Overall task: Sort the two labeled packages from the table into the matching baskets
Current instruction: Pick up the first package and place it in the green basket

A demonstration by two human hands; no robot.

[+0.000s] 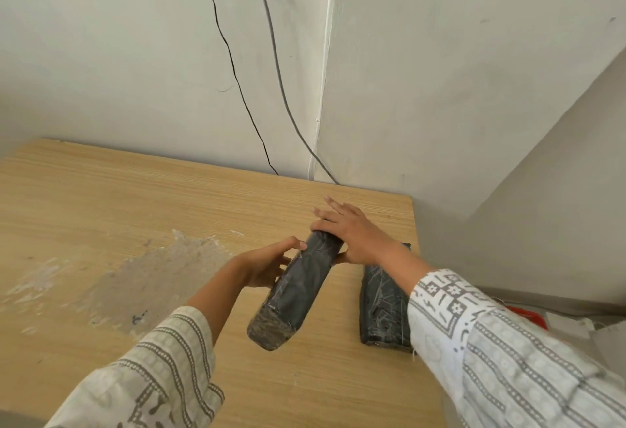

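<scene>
A dark grey package [298, 288] wrapped in crinkled plastic is held tilted above the wooden table [142, 197]. My left hand [267, 266] grips its left side, thumb on top. My right hand [352, 234] presses on its far end with fingers spread. A second dark package [382, 305] lies flat on the table near the right edge, partly hidden under my right forearm. No label shows on either package. No baskets are in view.
A worn, scraped grey patch [152, 275] marks the tabletop at left. Two cables [257, 95] hang down the white wall corner behind the table. A red object [528, 316] and pale items lie beyond the table's right edge.
</scene>
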